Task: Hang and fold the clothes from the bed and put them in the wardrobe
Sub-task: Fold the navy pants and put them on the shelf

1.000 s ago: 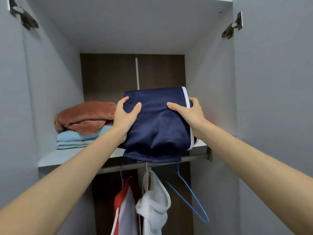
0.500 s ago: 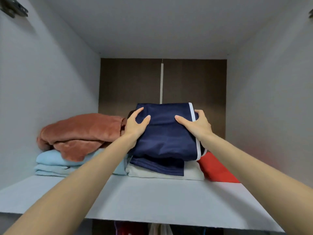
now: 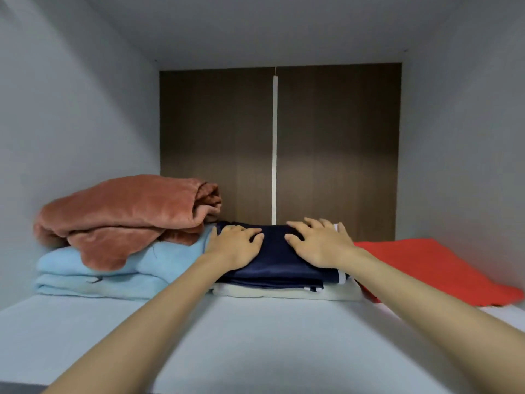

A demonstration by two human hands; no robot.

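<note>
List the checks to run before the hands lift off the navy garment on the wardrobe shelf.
1. Navy garment rests on the cream garment: ok.
2. Left hand and right hand lie flat on it, fingers straight, gripping nothing: ok.
3. Its front edges lie flat and layered: ok.
4. Stack sits well back from the shelf front: ok.
5. Its rear edge is tidy: cannot tell, hands hide it.
6. Rust blanket sits squarely on light blue pile: not ok, it droops over the front.
</note>
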